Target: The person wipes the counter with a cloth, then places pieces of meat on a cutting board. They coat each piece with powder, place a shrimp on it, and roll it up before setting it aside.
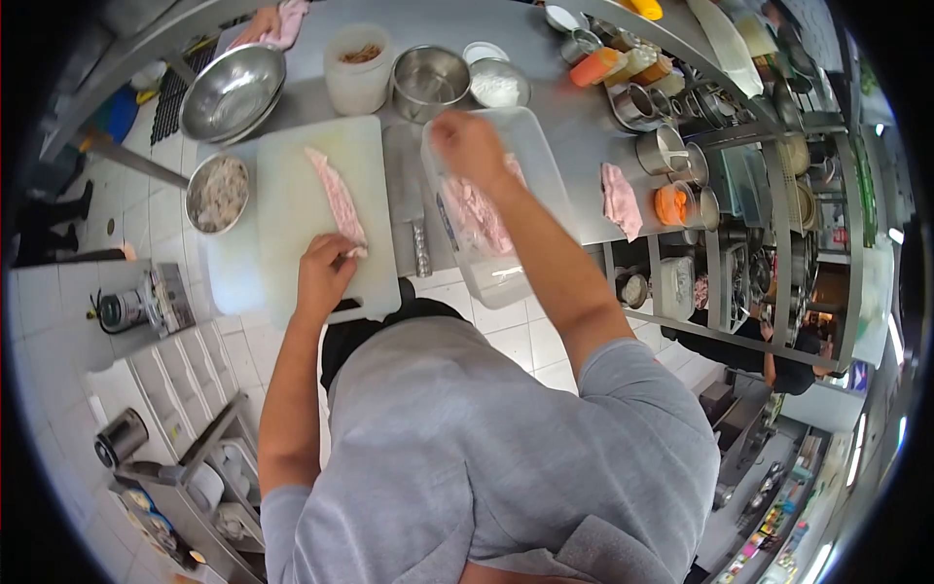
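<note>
Both hands bare, both forearms bare below short gray sleeves (647,389). Clock directions per head view, from torso (506,438). Left hand (326,275) at about 10-11 o'clock, low, back of hand up; fingers bent, tips toward 1-2 o'clock, thumb just beside them, small dark gap between. Left forearm (295,389) runs nearly straight up to 12 o'clock, wrist roughly in line. Right hand (472,148) at 12 o'clock, farther out than left, motion-blurred; finger pose unclear, knuckles toward 10-11 o'clock. Right forearm (555,258) slants toward 11 o'clock. Hands well apart.
</note>
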Motion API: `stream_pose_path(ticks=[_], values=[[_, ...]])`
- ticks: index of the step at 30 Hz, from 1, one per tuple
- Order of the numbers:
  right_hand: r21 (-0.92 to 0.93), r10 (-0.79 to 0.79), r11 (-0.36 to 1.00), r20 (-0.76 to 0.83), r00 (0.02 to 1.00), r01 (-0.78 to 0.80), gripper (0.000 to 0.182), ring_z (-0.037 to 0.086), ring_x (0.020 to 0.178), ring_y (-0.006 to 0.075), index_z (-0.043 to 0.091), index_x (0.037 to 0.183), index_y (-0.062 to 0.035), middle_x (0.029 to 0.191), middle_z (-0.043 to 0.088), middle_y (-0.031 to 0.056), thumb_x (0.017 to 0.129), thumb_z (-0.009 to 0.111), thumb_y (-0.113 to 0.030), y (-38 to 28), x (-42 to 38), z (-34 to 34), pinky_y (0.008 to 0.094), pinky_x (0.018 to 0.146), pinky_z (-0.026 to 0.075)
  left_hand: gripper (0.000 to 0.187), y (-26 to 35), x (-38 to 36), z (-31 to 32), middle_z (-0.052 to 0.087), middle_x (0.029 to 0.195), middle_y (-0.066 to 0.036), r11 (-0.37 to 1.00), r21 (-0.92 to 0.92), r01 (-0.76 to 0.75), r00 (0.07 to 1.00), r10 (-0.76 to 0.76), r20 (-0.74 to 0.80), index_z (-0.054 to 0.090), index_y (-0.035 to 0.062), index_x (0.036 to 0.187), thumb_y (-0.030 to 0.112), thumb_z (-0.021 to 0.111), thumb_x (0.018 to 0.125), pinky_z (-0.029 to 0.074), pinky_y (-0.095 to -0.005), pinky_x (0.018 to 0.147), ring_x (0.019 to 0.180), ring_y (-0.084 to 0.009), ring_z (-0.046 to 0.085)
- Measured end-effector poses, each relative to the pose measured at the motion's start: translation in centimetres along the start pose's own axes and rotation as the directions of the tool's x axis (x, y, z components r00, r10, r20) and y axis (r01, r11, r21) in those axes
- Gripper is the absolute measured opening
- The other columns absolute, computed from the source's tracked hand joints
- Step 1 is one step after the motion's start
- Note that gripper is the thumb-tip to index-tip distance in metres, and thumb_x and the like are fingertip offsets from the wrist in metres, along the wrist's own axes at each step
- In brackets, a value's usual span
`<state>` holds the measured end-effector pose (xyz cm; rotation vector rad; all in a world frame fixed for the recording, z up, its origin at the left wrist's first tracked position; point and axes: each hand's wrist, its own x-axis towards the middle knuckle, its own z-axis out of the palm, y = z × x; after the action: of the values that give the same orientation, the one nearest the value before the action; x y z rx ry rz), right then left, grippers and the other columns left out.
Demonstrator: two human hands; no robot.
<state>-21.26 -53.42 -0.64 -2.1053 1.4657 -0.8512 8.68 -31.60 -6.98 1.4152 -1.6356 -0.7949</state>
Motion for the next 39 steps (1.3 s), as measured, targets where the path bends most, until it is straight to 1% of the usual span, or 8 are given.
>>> stream_pose_path(ticks=[3, 5, 12, 14, 18, 20, 25, 39], values=[[-0.235, 0.197, 0.924, -0.386, 0.901, -0.302, 0.039, 0.083, 0.114, 0.0466, 0.086, 0.119, 0.0016, 0.121, 0.086, 0.0269, 0.101, 0.077, -0.031, 12.6, 7.4, -4.1, 0.0539, 0.102, 0.065, 0.023, -0.2, 0.4, 0.3, 0.080, 0.115, -0.016, 0.995, -0.048, 0.089, 0.996, -0.088, 0.013, 0.082, -0.0036, 0.112, -0.006, 0.079, 0.089, 0.065, -0.0367, 0.080, 0.099, -0.0290, 0.078], [-0.352, 0.565, 0.711, -0.230, 0.792, -0.609, 0.051, 0.081, 0.122, 0.0472, 0.085, 0.118, 0.0070, 0.125, 0.084, 0.0314, 0.098, 0.077, -0.039, 16.9, 10.0, -7.4, 0.0530, 0.109, 0.063, 0.025, -0.4, 0.2, 0.4, 0.081, 0.118, -0.015, 0.991, -0.062, 0.119, 0.993, -0.119, 0.009, 0.083, -0.0037, 0.114, -0.007, 0.080, 0.090, 0.067, -0.0342, 0.082, 0.100, -0.0265, 0.079], [-0.234, 0.598, 0.784, 0.035, 0.801, -0.575, 0.051, 0.084, 0.096, 0.0427, 0.086, 0.095, 0.0057, 0.096, 0.084, 0.0288, 0.089, 0.074, -0.044, 30.6, 12.3, -6.6, 0.0546, 0.092, 0.063, 0.027, 0.3, 0.7, 0.1, 0.081, 0.121, -0.015, 0.984, -0.029, 0.177, 0.984, -0.177, 0.027, 0.084, -0.0023, 0.115, -0.006, 0.081, 0.089, 0.067, -0.0343, 0.083, 0.101, -0.0249, 0.078], [-0.200, 0.322, 0.921, -0.089, 0.943, -0.334, 0.047, 0.083, 0.085, 0.0384, 0.085, 0.093, 0.0064, 0.087, 0.083, 0.0252, 0.090, 0.074, -0.040, 35.8, 12.1, -6.5, 0.0531, 0.086, 0.062, 0.027, -0.2, 0.6, -0.1, 0.081, 0.121, -0.014, 0.981, -0.032, 0.192, 0.981, -0.191, 0.032, 0.084, -0.0017, 0.116, -0.005, 0.081, 0.089, 0.066, -0.0341, 0.082, 0.099, -0.0244, 0.078], [-0.335, 0.099, 0.895, -0.494, 0.864, -0.294, 0.043, 0.079, 0.077, 0.0331, 0.083, 0.089, 0.0070, 0.080, 0.080, 0.0212, 0.092, 0.075, -0.035, 29.3, 9.0, -12.3, 0.0493, 0.079, 0.061, 0.025, -0.4, 0.9, 0.5, 0.080, 0.120, -0.013, 0.982, -0.049, 0.185, 0.982, -0.182, 0.043, 0.084, -0.0010, 0.115, -0.004, 0.081, 0.091, 0.065, -0.0330, 0.081, 0.095, -0.0223, 0.076], [0.027, 0.446, 0.875, -0.430, 0.785, -0.483, 0.039, 0.076, 0.073, 0.0287, 0.082, 0.091, 0.0075, 0.080, 0.080, 0.0179, 0.093, 0.076, -0.031, 22.4, 5.8, -15.4, 0.0457, 0.074, 0.059, 0.024, -0.6, 0.8, 0.7, 0.080, 0.120, -0.013, 0.983, -0.068, 0.170, 0.985, -0.168, 0.038, 0.084, -0.0009, 0.115, -0.004, 0.080, 0.092, 0.064, -0.0324, 0.081, 0.094, -0.0216, 0.076], [0.186, 0.549, 0.835, -0.212, 0.809, -0.518, 0.034, 0.072, 0.071, 0.0210, 0.083, 0.098, 0.0072, 0.081, 0.080, 0.0124, 0.098, 0.076, -0.026, 16.9, -2.7, -14.8, 0.0390, 0.069, 0.057, 0.022, -1.1, 0.5, 0.7, 0.079, 0.121, -0.011, 0.973, -0.135, 0.186, 0.983, -0.184, 0.029, 0.084, -0.0004, 0.114, -0.005, 0.080, 0.093, 0.060, -0.0299, 0.078, 0.092, -0.0174, 0.072], [-0.336, 0.545, 0.791, 0.009, 0.838, -0.511, 0.042, 0.081, 0.117, 0.0463, 0.085, 0.114, 0.0024, 0.121, 0.083, 0.0303, 0.100, 0.071, -0.035, 9.7, -4.3, -4.0, 0.0544, 0.106, 0.064, 0.020, -1.8, 0.7, 0.6, 0.079, 0.118, -0.007, 0.975, -0.145, 0.167, 0.985, -0.158, 0.074, 0.083, -0.0004, 0.112, -0.006, 0.081, 0.093, 0.056, -0.0275, 0.076, 0.087, -0.0118, 0.067]])
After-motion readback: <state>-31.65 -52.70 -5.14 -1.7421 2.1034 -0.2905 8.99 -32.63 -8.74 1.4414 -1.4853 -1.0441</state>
